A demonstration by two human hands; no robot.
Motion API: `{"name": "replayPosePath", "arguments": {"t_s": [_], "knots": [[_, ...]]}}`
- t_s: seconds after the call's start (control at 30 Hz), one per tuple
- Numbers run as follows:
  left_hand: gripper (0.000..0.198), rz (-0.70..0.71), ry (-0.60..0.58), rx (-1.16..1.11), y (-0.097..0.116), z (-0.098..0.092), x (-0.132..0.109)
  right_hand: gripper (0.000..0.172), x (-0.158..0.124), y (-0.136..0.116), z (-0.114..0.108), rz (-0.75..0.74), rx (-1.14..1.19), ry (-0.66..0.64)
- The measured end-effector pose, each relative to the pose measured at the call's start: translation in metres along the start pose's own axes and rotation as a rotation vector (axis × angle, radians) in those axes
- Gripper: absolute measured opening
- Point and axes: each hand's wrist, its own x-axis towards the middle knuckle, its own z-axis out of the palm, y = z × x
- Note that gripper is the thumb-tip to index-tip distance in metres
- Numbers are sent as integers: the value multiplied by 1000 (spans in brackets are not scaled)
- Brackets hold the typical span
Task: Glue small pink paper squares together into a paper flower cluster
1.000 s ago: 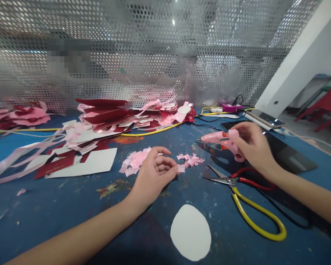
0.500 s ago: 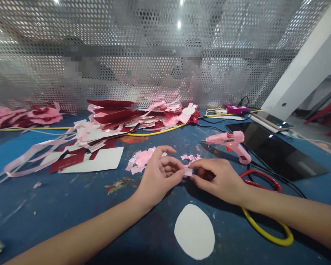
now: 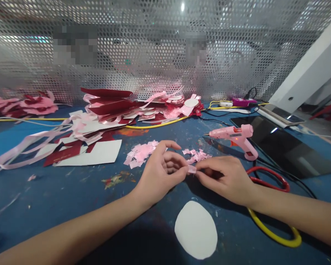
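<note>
Between my two hands is a small pink ribbon piece (image 3: pixel 192 169). My left hand (image 3: pixel 165 171) pinches its left end between thumb and fingertip, the other fingers curled. At its right end, the thumb and forefinger of my right hand (image 3: pixel 224 178) are closed on it. Just behind my hands lies a small heap of folded pink bits (image 3: pixel 197 155). A larger heap of flat pink ribbon squares (image 3: pixel 140 154) sits behind my left hand, partly covered by it. Nearer me, a white paper oval (image 3: pixel 195 230) lies flat on the blue table (image 3: pixel 79 209).
A pink glue gun (image 3: pixel 234 136) lies at the right, with red-and-yellow-handled scissors (image 3: pixel 276 235) partly under my right forearm. Beyond are a dark glossy panel (image 3: pixel 287 147) and a phone (image 3: pixel 281 113). Dark red and white paper scraps (image 3: pixel 91 152) with pink ribbon lie at the left, before a perforated metal screen (image 3: pixel 149 77).
The view has tilted and shifted slightly, so the table things sit a little differently in it. Both hands keep hold of the ribbon piece, which now looks narrower.
</note>
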Motion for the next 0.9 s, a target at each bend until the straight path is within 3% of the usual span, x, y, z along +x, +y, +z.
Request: {"name": "replayPosePath", "arguments": {"t_s": [0.43, 0.9], "knots": [[33, 185, -19, 317, 0, -1, -6, 6, -2, -1, -2, 60, 50, -13], [35, 250, -27, 457, 2, 2, -9, 6, -3, -2, -1, 37, 39, -51]]}}
